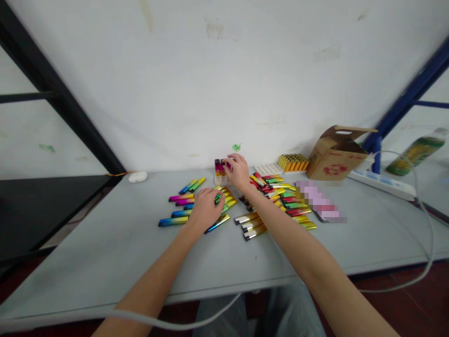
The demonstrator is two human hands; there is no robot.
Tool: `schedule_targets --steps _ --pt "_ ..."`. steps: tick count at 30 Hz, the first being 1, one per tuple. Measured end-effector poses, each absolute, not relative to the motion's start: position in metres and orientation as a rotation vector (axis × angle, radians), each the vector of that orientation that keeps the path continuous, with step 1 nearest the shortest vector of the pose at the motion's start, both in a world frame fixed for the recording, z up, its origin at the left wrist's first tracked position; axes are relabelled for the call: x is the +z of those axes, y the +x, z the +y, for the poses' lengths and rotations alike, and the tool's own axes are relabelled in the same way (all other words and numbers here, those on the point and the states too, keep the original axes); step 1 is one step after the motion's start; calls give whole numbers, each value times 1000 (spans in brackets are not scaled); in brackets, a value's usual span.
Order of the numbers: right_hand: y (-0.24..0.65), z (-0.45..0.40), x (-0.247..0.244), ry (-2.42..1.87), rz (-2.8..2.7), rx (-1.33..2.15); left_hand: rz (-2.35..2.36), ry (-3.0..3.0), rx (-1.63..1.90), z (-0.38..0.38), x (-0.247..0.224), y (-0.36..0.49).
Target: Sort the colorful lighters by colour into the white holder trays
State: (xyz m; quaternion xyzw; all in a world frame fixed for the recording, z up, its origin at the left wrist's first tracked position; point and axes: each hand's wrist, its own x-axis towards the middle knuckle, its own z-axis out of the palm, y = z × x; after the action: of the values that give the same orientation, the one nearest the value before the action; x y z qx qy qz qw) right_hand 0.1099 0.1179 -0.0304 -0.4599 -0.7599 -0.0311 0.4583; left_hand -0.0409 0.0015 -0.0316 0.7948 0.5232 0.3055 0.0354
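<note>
Our right hand (238, 172) pinches a magenta lighter (229, 164) at the white rack (219, 180), beside upright lighters (217, 167) | our left hand (206, 206) curls over loose lighters on the table (140, 248); we cannot tell its grip | a slanted push could tip the standing neighbours; a dragging wrist could scatter the pile.

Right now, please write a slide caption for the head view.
Left hand among loose lighters on a grey table, right hand at upright ones in a white rack.
</note>
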Motion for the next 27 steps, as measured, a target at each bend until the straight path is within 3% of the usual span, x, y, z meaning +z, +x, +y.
schedule_targets --steps 13,19,27 --pt "129 98 -22 -1109 -2030 -169 1579 2429 980 3 -33 -42" --pt "165 65 -29 -1050 -2049 30 1594 2441 930 1 -30 -42" --pt "190 26 -34 -997 -2027 83 2204 2348 615 -19 -28 -28"
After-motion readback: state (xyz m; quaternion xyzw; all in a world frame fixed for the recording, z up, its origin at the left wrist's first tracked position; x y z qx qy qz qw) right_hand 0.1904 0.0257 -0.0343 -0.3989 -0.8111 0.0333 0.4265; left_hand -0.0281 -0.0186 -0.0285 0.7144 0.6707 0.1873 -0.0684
